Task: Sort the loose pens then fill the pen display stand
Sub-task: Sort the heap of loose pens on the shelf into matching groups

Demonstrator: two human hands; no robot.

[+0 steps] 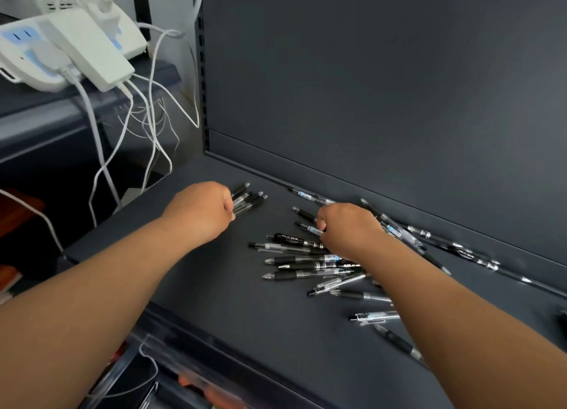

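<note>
The left hand (202, 213) grips a bundle (250, 198) of pens in a closed fist, their tips pointing away and to the right. The pile (306, 267) lies on the shelf (245, 301) to the right of that bundle, directly under the right hand (349, 229), which is clearly the nearer one. Its fingers curl down and seem to pinch one pen (308, 228) (the grip itself is mostly hidden). Most of the pile's pens lie left to right, many with tips toward the left hand, so passing one across probably means turning it to match the bundle. No stand is clearly visible.
</note>
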